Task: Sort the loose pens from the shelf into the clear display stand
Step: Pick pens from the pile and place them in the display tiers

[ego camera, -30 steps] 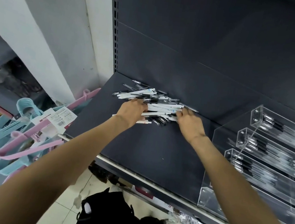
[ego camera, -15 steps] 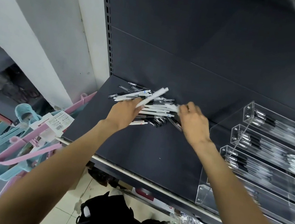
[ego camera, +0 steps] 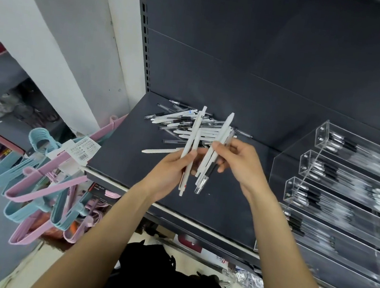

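Both hands [ego camera: 205, 168] clamp pens [ego camera: 214, 152] | long axes near-upright | tips down

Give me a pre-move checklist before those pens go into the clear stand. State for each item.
1. Left hand grips white pens: ok.
2. Right hand holds a mixed bunch, white and clear-barrelled: ok.
3. Held pens lifted off the pile: ok.
4. Held pens sorted by type: not ok, the bunch is mixed.
5. Free room in a display stand channel: cannot tell, blurred.
6. Shelf between hands and stand unobstructed: ok.
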`<act>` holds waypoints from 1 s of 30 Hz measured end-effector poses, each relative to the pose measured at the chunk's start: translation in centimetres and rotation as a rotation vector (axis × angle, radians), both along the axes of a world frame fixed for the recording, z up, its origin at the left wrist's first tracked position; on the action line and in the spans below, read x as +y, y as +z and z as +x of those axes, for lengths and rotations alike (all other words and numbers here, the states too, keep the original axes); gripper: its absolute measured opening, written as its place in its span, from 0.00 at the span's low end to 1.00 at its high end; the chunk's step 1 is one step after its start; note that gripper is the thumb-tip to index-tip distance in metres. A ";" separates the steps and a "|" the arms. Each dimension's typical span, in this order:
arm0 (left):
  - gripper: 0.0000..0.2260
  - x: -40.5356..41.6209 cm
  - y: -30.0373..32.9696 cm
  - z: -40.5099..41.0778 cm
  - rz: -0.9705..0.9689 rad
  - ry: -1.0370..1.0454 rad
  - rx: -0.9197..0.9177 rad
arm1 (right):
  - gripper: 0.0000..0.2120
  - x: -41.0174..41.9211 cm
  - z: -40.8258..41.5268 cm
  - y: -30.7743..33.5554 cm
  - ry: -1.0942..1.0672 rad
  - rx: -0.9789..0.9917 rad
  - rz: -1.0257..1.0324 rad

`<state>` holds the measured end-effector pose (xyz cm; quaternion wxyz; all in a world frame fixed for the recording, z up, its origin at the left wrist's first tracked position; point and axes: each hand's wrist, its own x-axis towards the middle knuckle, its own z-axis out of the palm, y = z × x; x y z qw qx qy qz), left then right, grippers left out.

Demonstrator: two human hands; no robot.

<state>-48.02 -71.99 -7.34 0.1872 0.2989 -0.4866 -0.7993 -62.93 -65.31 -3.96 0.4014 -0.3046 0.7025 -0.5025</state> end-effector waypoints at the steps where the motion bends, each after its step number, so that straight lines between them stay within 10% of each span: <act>1: 0.14 0.5 0.1 0.1 -0.010 -0.002 -0.026 | 0.10 0.0 0.3 -0.1 -0.001 0.028 0.009; 30: 0.16 5.6 -0.4 2.1 0.068 0.106 -0.017 | 0.04 1.8 3.4 0.6 0.185 0.111 0.120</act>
